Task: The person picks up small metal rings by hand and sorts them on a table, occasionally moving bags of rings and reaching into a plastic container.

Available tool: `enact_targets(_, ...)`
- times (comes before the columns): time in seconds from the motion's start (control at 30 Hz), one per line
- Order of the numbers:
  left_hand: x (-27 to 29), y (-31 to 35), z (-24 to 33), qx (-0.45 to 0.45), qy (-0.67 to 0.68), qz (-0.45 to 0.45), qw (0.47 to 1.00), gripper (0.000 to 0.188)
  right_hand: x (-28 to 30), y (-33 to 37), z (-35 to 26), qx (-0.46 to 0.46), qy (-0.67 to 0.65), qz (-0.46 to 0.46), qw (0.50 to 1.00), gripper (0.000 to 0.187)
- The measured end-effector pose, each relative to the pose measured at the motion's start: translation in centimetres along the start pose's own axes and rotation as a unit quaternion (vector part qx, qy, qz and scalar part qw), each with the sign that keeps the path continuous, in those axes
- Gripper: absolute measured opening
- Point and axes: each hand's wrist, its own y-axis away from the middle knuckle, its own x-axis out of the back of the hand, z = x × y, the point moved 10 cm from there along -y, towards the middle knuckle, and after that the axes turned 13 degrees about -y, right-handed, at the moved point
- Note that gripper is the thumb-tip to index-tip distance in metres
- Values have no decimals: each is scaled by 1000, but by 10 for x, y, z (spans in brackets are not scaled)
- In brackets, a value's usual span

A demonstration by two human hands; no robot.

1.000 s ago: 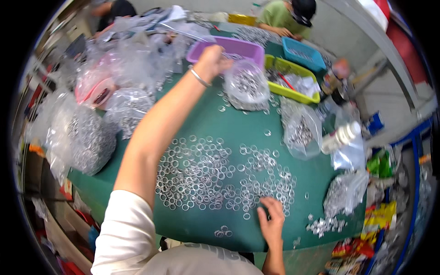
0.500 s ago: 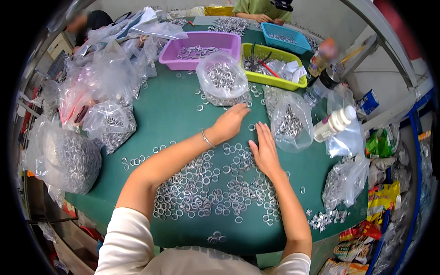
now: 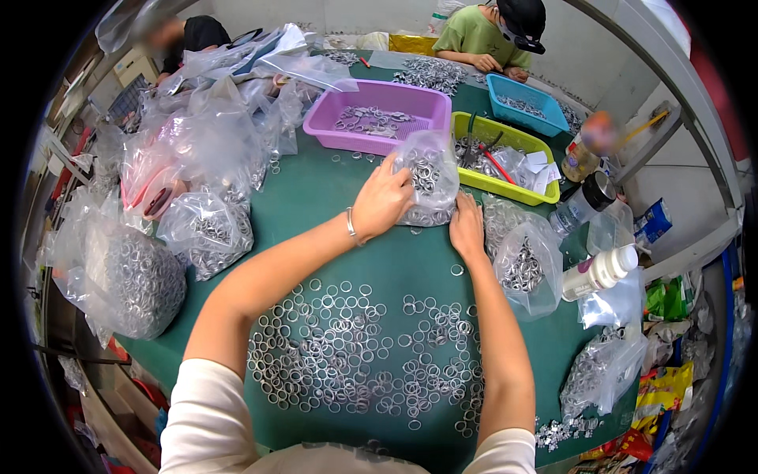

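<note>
A clear plastic bag (image 3: pixel 431 175) full of small metal rings stands on the green table, in front of the purple basin. My left hand (image 3: pixel 382 197) is closed on the left side of its rim, fingers curled over the plastic. Against the bag's right side rests my right hand (image 3: pixel 467 225), its fingers stretched out and not wrapped round anything. Many loose silver rings (image 3: pixel 324 347) lie spread on the table between and under my forearms. One single ring (image 3: pixel 457 269) lies just below my right wrist.
Behind the bag stand a purple basin (image 3: pixel 312 126), a lime-green basin (image 3: pixel 505 192) with pliers, and a blue basin (image 3: pixel 564 118). Other ring bags (image 3: pixel 521 265) and a white bottle (image 3: pixel 604 272) stand right. Bulging bags (image 3: pixel 130 280) crowd the left. A co-worker (image 3: pixel 482 39) sits at the far side.
My left hand has moved from the table in front of the bag onto its rim. My right hand has moved forward to the bag's side. The bag's mouth is now pulled narrower, and the view has shifted.
</note>
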Motion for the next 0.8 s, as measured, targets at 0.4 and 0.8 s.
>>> enact_targets(0.4, 84, -31, -96, 173, 126, 281, 935, 7, -9, -12, 5, 51, 0, -16, 999, 38)
enact_targets(0.8, 99, 88, -190, 301, -20, 280, 912, 16, -38, 40, -40, 123, -30, -118, 985, 48)
